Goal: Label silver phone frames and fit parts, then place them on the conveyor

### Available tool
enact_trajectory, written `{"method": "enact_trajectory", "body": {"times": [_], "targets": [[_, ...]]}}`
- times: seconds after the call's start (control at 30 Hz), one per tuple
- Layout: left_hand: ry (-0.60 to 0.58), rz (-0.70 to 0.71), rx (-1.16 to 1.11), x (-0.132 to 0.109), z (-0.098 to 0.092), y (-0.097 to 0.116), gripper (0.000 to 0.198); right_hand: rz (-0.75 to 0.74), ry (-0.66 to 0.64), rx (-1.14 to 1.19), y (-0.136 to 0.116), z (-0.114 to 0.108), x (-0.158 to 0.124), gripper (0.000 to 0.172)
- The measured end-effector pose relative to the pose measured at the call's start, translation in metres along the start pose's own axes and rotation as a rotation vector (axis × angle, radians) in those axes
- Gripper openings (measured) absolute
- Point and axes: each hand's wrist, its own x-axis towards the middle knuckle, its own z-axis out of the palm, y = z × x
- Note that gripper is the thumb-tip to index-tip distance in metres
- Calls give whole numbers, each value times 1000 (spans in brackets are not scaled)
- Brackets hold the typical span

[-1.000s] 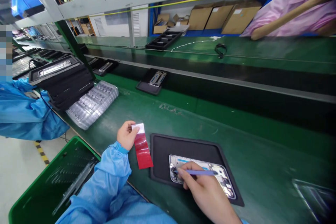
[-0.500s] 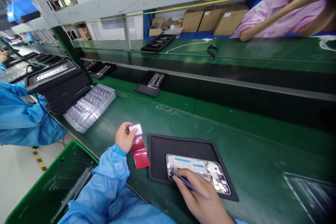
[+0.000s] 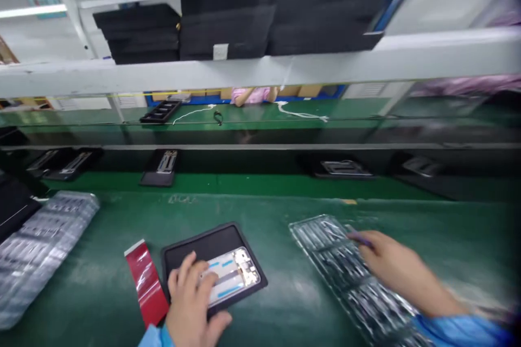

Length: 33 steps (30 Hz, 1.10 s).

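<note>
My left hand point(image 3: 191, 298) lies with spread fingers over the lower left end of a phone frame point(image 3: 226, 276). That silvery frame, with blue strips on it, sits in a black foam tray point(image 3: 207, 244). A red film strip with a white end point(image 3: 146, 282) lies on the bench just left of the tray. On the right, my right hand point(image 3: 391, 260) is closed round purple tweezers point(image 3: 360, 238), their tips over the far end of a clear plastic blister tray point(image 3: 325, 244). Small parts seem to lie in its pockets, blurred. Whether the tips hold anything is too small to tell.
More clear blister trays point(image 3: 49, 238) lie at the left. Across the bench, a black tray with a phone frame point(image 3: 160, 168) and others like it stand along the line. A grey shelf beam point(image 3: 244, 73) carries stacked black trays point(image 3: 228, 16). A person in pink sits beyond.
The view has swung right. My left hand has let go of the red film strip and moved onto the phone frame. My right hand has carried the tweezers from the frame to the blister tray.
</note>
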Motion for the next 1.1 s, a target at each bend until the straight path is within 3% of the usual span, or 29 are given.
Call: {"method": "enact_trajectory", "body": {"times": [0.07,0.13,0.23,0.33,0.57,0.8,0.97,1.1], "targets": [[-131,87,2,0,26,9,70,-22,-107,16,3,13,11,25],[-203,145,21,3,39,7,65,16,-166,-12,10,26,26,21],[-225,222,25,10,42,-3,62,101,-220,-53,31,35,53,17],[-251,289,5,17,47,-12,61,78,-278,-38,47,35,73,24],[-365,374,-33,24,80,-16,41,-13,-282,19,44,46,83,21],[-425,277,-157,32,73,2,30,-76,-289,41,46,55,81,28],[-380,298,-183,34,62,15,41,-131,-218,53,40,60,77,24],[-272,166,-288,35,42,29,38,-159,-142,63,36,42,71,30]]}}
